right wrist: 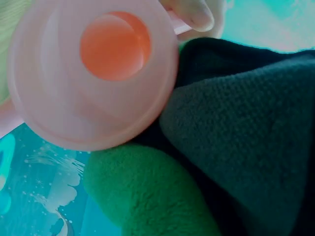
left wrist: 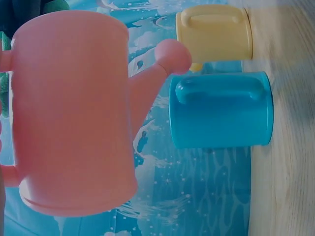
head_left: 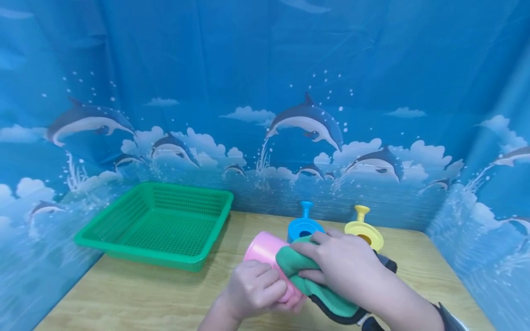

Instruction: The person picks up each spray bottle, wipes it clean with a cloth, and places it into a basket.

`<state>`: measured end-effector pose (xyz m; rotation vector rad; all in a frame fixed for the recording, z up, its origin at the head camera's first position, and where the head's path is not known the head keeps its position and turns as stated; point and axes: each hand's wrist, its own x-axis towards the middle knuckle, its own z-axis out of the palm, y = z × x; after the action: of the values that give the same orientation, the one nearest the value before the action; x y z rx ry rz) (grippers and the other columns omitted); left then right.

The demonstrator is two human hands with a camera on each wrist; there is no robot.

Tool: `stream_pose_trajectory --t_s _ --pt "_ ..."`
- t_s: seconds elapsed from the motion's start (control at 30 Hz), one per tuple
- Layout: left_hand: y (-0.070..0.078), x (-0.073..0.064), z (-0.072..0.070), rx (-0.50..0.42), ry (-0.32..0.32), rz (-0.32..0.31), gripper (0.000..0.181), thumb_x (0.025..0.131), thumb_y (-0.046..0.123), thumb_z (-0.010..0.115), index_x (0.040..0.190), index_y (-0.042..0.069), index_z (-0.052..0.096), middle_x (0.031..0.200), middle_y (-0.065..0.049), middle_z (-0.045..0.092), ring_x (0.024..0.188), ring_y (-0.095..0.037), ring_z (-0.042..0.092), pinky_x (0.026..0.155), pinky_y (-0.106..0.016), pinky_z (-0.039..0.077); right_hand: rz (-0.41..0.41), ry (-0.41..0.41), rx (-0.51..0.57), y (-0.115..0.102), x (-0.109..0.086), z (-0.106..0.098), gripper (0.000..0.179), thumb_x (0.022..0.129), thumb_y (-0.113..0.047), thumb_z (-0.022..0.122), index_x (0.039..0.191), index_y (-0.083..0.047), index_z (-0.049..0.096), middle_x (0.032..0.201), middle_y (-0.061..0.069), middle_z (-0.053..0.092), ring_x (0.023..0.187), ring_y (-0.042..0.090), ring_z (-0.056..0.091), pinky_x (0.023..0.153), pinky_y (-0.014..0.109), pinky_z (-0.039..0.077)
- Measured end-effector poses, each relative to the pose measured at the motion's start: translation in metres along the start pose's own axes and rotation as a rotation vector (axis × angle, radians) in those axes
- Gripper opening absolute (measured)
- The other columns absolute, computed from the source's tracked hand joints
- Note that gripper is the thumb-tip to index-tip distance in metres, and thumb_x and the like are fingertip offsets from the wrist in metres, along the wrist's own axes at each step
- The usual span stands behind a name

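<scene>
A pink watering can (head_left: pixel 265 247) is held up above the table, tilted, and my left hand (head_left: pixel 257 287) grips its handle. In the left wrist view the pink can shows its smooth side and round-tipped spout; in the right wrist view its top with a round opening is seen. My right hand (head_left: pixel 348 264) holds a fuzzy green cloth (head_left: pixel 300 264) with a dark edge against the can's side. Part of the cloth (right wrist: pixel 142 191) touches the can's rim. The right hand's palm is hidden from view.
Behind the hands, a blue watering can (head_left: pixel 304 226) and a yellow watering can (head_left: pixel 364 232) stand side by side on the wooden table (head_left: pixel 430 271). A green plastic basket (head_left: pixel 194 259) sits at the left. A dolphin-printed curtain (head_left: pixel 232 55) surrounds the table's back and sides.
</scene>
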<state>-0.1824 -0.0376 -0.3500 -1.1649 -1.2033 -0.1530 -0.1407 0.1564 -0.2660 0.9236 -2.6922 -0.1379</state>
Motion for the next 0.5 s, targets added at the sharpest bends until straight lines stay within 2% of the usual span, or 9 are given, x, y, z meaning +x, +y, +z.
stream_pose_trajectory --t_s 0.13,0.33,0.43,0.5 --pt "-0.002 0.003 0.001 0.020 0.034 0.030 0.039 0.087 0.034 0.058 0.055 0.026 0.038 0.050 0.017 0.038 0.045 0.006 0.031 0.047 -0.007 0.021 -0.004 0.011 0.015 0.003 -0.003 -0.003 0.042 0.083 -0.056 0.066 0.119 -0.036 0.066 0.098 -0.009 0.068 0.078 0.012 0.061 0.048 0.020 0.038" --pt "-0.001 0.005 0.001 0.016 0.066 0.026 0.039 0.087 0.032 0.058 0.054 0.025 0.039 0.050 0.016 0.041 0.045 0.005 0.036 0.046 -0.007 0.023 -0.060 -0.043 0.183 0.007 0.008 -0.005 0.036 0.087 -0.044 0.068 0.121 -0.033 0.065 0.106 -0.008 0.071 0.090 0.013 0.066 0.058 0.022 0.046" --pt "0.000 0.004 0.002 0.010 0.063 0.015 0.039 0.087 0.030 0.057 0.053 0.025 0.037 0.050 0.016 0.040 0.045 0.005 0.036 0.047 -0.007 0.022 -0.082 -0.070 0.250 0.008 0.017 -0.003 0.034 0.088 -0.043 0.067 0.121 -0.033 0.065 0.103 -0.008 0.071 0.088 0.012 0.065 0.058 0.022 0.044" --pt "0.000 0.003 0.002 0.010 0.063 0.007 0.040 0.087 0.030 0.057 0.053 0.025 0.037 0.050 0.016 0.040 0.044 0.005 0.035 0.047 -0.007 0.022 -0.092 -0.079 0.269 0.008 0.023 -0.001 0.035 0.088 -0.045 0.066 0.121 -0.033 0.066 0.095 -0.010 0.070 0.079 0.008 0.062 0.056 0.021 0.041"
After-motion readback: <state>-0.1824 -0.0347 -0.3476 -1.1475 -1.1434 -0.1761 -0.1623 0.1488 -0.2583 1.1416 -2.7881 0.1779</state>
